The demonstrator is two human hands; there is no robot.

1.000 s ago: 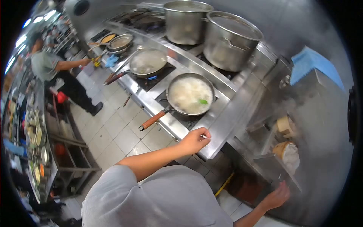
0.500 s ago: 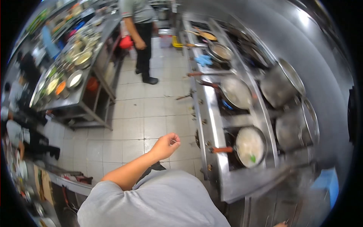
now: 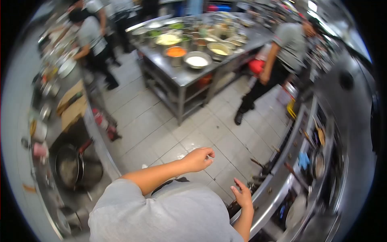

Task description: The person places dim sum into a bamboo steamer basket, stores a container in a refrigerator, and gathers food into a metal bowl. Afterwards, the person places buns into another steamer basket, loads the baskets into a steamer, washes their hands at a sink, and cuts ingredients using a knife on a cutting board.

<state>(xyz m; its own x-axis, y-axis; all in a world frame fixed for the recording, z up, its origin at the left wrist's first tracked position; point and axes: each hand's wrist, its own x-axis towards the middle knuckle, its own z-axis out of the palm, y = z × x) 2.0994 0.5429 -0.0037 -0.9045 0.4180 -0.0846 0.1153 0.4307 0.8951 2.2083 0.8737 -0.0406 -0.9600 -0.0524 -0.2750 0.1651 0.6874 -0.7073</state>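
My left hand (image 3: 198, 159) is held out in front of my body above the tiled floor, its fingers curled inward; whether something small is between them cannot be made out. To the right, my right hand (image 3: 242, 194) has its fingers spread and holds nothing. It is nearest to the front edge of the stove (image 3: 262, 209). Behind it on the stove are a pan of pale liquid (image 3: 296, 211) and a blue cloth (image 3: 303, 160).
A steel table (image 3: 183, 76) bears bowls of food, among them a white bowl (image 3: 197, 60). One person (image 3: 288, 48) stands to its right; several people, one in grey (image 3: 90, 34), are at the upper left. A pan (image 3: 69, 167) rests on the left counter (image 3: 102, 153).
The view has swung left from the stove to the middle table and left counter. My right hand, low at the frame's edge half a second ago, now shows with fingers spread.
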